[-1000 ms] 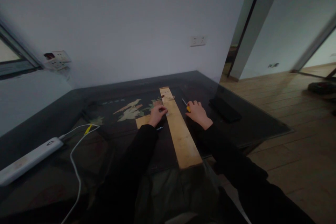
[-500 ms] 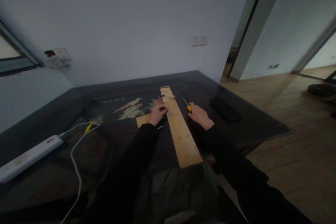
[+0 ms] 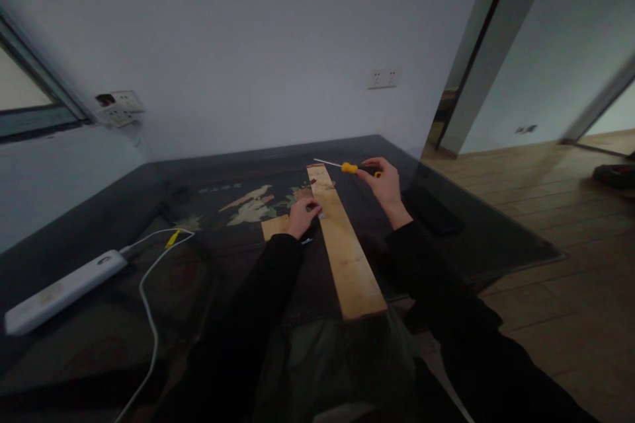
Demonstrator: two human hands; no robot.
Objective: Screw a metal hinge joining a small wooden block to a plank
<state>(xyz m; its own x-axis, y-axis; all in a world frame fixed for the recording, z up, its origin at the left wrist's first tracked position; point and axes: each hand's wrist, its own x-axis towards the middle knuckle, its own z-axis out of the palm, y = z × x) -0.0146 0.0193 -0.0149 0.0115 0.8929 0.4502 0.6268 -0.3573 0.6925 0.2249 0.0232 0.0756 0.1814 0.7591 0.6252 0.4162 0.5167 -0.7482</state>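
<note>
A long wooden board (image 3: 347, 258) lies lengthwise on the dark table, its near end at the front edge. At the board's left side my left hand (image 3: 302, 215) is closed in a pinch, with a small pale piece by its fingertips that is too small to name. My right hand (image 3: 385, 184) grips a screwdriver (image 3: 350, 168) with a yellow and black handle, raised to the right of the board. The screwdriver's shaft points left, over the board's far end. Beside my left wrist rests a small wooden piece (image 3: 274, 227), partly hidden by the hand.
A white power strip (image 3: 64, 291) with a white cable (image 3: 149, 310) lies on the left. On the right is a black flat object (image 3: 434, 211), partly behind my right arm. A wall with sockets (image 3: 383, 78) stands behind the table (image 3: 516, 241).
My right hand has lifted the screwdriver up off the table side and turned it so its shaft points left. My left hand stays at the board's edge.
</note>
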